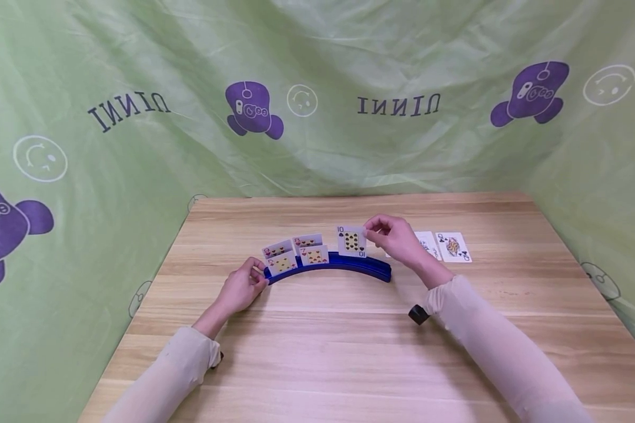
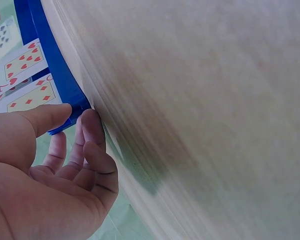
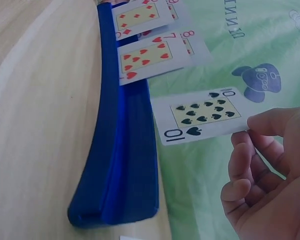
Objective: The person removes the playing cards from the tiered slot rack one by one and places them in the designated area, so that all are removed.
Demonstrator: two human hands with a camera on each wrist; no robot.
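Fingers of the right hand point(image 1: 394, 236) pinch a white rectangular ten-of-spades card point(image 1: 351, 241) near the rear edge of a curved blue plastic holder point(image 1: 369, 266), whose left end the left hand point(image 1: 241, 287) grips.

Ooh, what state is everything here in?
Left hand: holding blue rack
Right hand: pinching ten of spades
Blue rack: partly filled
Ten of spades: held at edge
Seven of hearts: standing in rack
Diamond card: standing in rack
Eight: standing, partly covered
Nine: standing, partly covered
Queen: lying face up
Card beside it: partly hidden
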